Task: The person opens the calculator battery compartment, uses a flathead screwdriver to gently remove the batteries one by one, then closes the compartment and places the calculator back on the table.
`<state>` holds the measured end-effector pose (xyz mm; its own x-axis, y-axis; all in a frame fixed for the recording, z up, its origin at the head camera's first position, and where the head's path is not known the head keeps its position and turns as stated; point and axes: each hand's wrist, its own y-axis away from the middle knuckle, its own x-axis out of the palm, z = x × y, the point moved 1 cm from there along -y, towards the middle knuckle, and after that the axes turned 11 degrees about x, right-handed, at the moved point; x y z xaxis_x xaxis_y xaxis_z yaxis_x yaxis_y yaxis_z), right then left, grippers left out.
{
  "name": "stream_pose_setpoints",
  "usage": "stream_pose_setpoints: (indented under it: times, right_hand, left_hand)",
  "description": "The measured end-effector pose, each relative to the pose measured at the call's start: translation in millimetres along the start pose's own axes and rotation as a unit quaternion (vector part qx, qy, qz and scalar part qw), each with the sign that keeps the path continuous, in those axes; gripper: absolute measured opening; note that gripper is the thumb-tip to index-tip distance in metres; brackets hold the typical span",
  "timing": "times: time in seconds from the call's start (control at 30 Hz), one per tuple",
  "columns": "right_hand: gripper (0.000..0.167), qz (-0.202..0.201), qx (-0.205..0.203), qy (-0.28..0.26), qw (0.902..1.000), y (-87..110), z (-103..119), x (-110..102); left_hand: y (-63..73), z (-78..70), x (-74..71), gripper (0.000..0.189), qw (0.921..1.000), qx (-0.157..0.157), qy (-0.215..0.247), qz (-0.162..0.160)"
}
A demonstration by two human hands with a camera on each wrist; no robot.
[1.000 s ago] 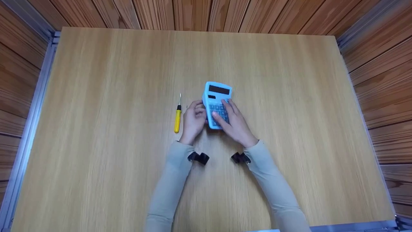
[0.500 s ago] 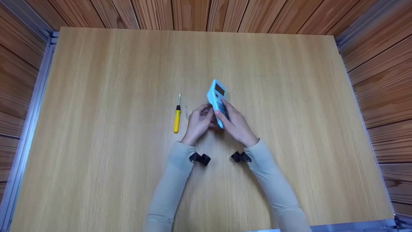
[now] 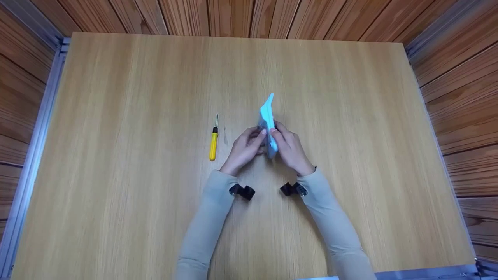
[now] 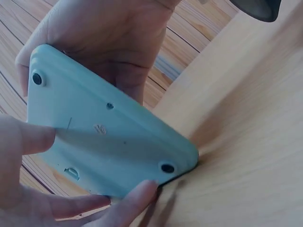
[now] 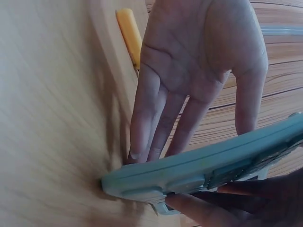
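A light blue calculator [image 3: 267, 116] stands on edge between the two hands, its key side turned right. In the left wrist view its back [image 4: 94, 137] shows small dark feet and a screw hole. My left hand [image 3: 243, 151] holds it from the back, thumb on the back surface and fingertips at its edge. My right hand [image 3: 292, 151] grips the other side, thumb along the near edge and fingers on the key side. Whether the calculator's lower end touches the table I cannot tell. A screwdriver [image 3: 213, 144] with a yellow handle lies left of the left hand.
The wooden tabletop [image 3: 136, 116] spreads around the hands, with plank walls [image 3: 233, 17] behind it and at both sides. Metal rails [image 3: 33, 167] run along its edges. A black wrist camera [image 3: 242, 191] sits on the left sleeve, another black camera [image 3: 293, 189] on the right.
The calculator has turned from its keys facing up to edge-on, with its back toward the left. My left hand has shifted right along with it; the screwdriver stays put.
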<state>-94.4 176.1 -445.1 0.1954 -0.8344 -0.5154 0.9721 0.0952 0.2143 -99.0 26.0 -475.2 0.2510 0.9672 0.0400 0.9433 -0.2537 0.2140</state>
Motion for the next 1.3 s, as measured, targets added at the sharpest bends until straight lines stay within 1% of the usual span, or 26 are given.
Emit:
stream_pose_setpoints:
  times: [0.13, 0.23, 0.33, 0.43, 0.6, 0.83, 0.93, 1.03, 1.2, 1.3]
  right_hand:
    - [0.054, 0.006, 0.003, -0.042, 0.9991, 0.3, -4, 0]
    - [0.056, 0.013, 0.011, -0.08, 0.9966, 1.4, -7, 1]
    - [0.056, 0.014, 0.021, -0.112, 0.9933, 2.8, -6, 2]
    - [0.053, 0.011, 0.035, -0.139, 0.9896, 3.6, -6, 2]
    - [0.05, 0.015, 0.046, -0.161, 0.9858, 4.1, -7, 2]
    - [0.044, 0.005, 0.021, -0.154, 0.9879, 2.4, -9, 0]
    - [0.044, 0.005, 0.017, -0.153, 0.988, 2.4, -11, -2]
    - [0.043, 0.0, 0.023, -0.161, 0.9867, 2.6, -11, -5]
    - [0.042, -0.006, 0.051, -0.183, 0.9818, 1.8, -12, -11]
    - [0.042, -0.009, 0.064, -0.187, 0.9802, 0.7, -13, -15]
  left_hand:
    - [0.1, 1.1, -0.1, 0.063, 0.9992, 0.007, -0.038, -0.006]
    - [0.8, 1.5, -1.2, 0.069, 0.9986, -0.003, -0.053, -0.003]
    - [0.9, 1.4, -2.5, 0.078, 0.9991, -0.017, -0.04, 0.002]
    - [0.9, 1.4, -3.8, 0.086, 0.9995, -0.022, -0.023, 0.005]
    - [0.4, 1.7, -5.0, 0.09, 0.9996, -0.023, -0.015, -0.001]
    - [0.5, 3.6, -6.1, 0.093, 0.9989, -0.018, -0.035, -0.024]
    - [0.8, 4.2, -6.9, 0.093, 0.9985, -0.009, -0.041, -0.034]
    - [1.0, 4.6, -8.4, 0.091, 0.9975, 0.007, -0.051, -0.047]
    - [1.7, 4.6, -12.6, 0.084, 0.9946, 0.032, -0.067, -0.071]
    - [2.4, 3.7, -15.1, 0.08, 0.9928, 0.047, -0.071, -0.085]
